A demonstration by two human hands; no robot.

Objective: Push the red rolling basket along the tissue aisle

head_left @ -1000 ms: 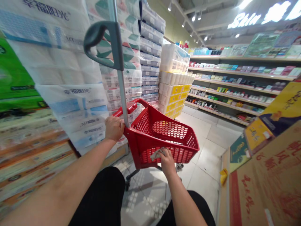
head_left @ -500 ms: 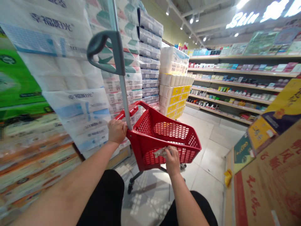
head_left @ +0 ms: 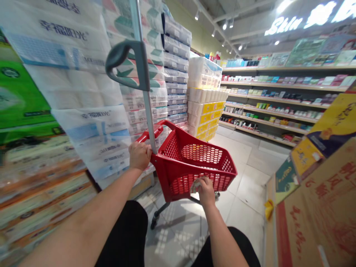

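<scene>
A red plastic shopping cart (head_left: 164, 178) with a perforated basket stands in front of me. My left hand (head_left: 139, 155) is closed around its red push bar (head_left: 144, 136), right beside the metal pole. From there the pole rises to a grey loop handle (head_left: 143, 66). My right hand (head_left: 206, 190) pinches a small, light, crumpled cloth (head_left: 195, 184) against the near outer side of the basket. Part of the cloth is hidden by my fingers. No goods show inside the part of the basket I can see.
Toilet paper packs (head_left: 94, 126) are stacked high on the left, close to the cart. Cardboard boxes (head_left: 319, 211) line the right side. Shelves (head_left: 278, 87) of small boxed goods stand at the back. Pale floor tiles (head_left: 247, 181) run between them.
My right hand has shifted slightly right and down along the basket's side, and the cloth has bunched up closer to the fingers. My left hand keeps its grip on the bar.
</scene>
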